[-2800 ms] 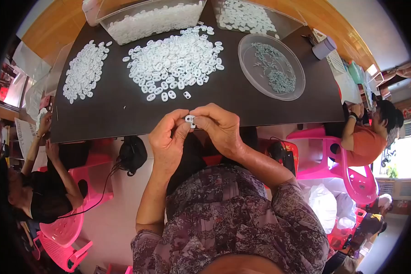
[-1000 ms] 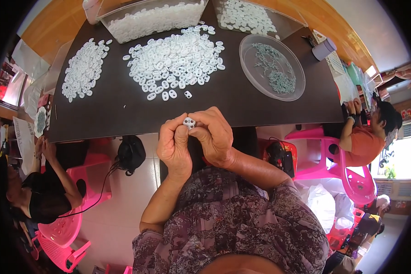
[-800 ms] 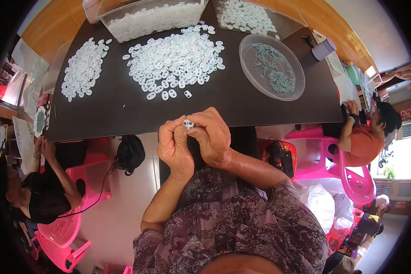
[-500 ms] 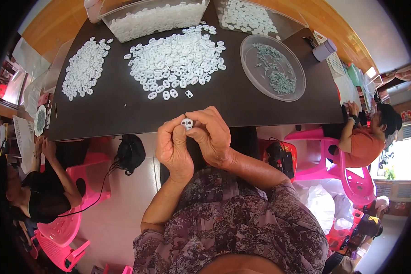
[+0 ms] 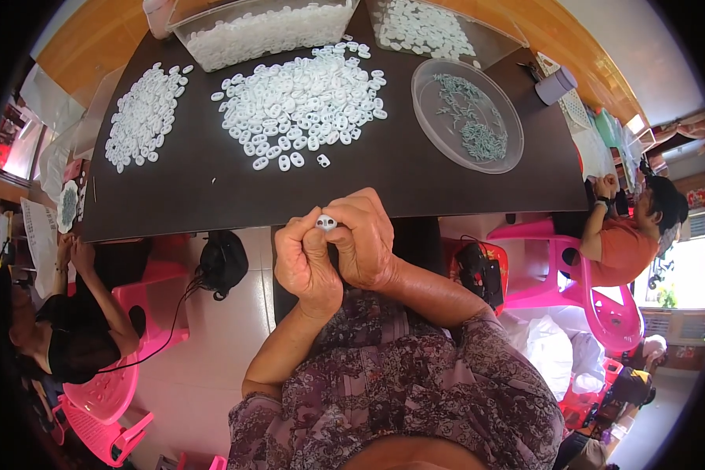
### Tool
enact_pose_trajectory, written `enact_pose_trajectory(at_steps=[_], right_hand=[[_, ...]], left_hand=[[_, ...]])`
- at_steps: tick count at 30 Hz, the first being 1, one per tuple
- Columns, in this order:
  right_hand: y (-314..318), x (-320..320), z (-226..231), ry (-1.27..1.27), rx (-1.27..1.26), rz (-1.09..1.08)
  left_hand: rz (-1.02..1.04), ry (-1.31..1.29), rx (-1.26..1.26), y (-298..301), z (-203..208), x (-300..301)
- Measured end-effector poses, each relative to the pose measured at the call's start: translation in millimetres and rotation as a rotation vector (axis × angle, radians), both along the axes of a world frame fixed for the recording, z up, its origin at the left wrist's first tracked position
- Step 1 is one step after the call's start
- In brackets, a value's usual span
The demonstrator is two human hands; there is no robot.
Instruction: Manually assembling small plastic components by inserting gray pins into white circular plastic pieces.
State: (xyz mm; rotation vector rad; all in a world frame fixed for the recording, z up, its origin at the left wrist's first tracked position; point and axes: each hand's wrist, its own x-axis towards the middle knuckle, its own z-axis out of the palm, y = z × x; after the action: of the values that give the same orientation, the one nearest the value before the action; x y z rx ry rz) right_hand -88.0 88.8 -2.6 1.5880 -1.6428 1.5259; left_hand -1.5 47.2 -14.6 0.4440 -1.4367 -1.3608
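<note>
A small white oval plastic piece with two holes (image 5: 326, 223) is pinched between the thumbs and fingers of both my hands, just off the table's near edge. My left hand (image 5: 309, 265) grips it from the left, fingers curled in. Closed on its other side is my right hand (image 5: 366, 244), thumb against it. Fingertips cover part of the piece. Beyond my hands, a big heap of similar white pieces (image 5: 298, 106) lies on the dark table (image 5: 258, 194). One single piece (image 5: 323, 160) sits at the heap's near side.
Another white heap (image 5: 145, 117) lies left. A clear bin (image 5: 204, 55) of white pieces stands behind. At right are a round clear tray (image 5: 420, 117) with thin grey-green bits and a lidded cup (image 5: 556, 84). People sit at both sides; pink chairs (image 5: 525, 295) flank me.
Both hands have come slightly nearer to me and to the right, still pinching the white piece. The piece has tilted, and its holes show less fully.
</note>
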Motion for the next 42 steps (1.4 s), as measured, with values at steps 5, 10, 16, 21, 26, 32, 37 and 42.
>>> enact_pose_trajectory(at_steps=[5, 10, 16, 21, 26, 32, 37, 42], right_hand=[[0.1, -0.8, -1.2, 0.017, -0.011, 0.020], [0.1, 0.5, -3.2, 0.025, -0.004, 0.023], [2.2, -5.5, -5.1, -0.059, -0.007, -0.005], [15.2, -24.1, 2.2, -0.209, 0.107, -0.042], [26.2, -62.8, 24.8, -0.354, 0.172, -0.119], [26.7, -147.2, 76.4, -0.351, 0.161, -0.397], [2.1, -254.0, 116.2, -0.079, 0.141, -0.597], [-27.9, -345.3, 121.5, 0.250, 0.230, -0.776]], left_hand=[[0.067, -0.003, -0.095, 0.7, -2.9, -2.2], [0.101, 0.004, -0.154, -1.4, -4.0, -3.3], [-0.016, -0.078, -0.073, -8.3, 6.0, -4.0], [-0.150, -0.212, -0.074, -28.3, 7.6, -15.6], [0.147, -0.479, -0.784, -55.4, 18.5, -38.4], [0.096, -0.666, -1.088, -67.8, 4.6, -57.0], [0.051, -0.702, -1.113, -73.8, 10.5, -61.3], [-0.058, -0.751, -1.131, -80.4, 18.1, -67.9]])
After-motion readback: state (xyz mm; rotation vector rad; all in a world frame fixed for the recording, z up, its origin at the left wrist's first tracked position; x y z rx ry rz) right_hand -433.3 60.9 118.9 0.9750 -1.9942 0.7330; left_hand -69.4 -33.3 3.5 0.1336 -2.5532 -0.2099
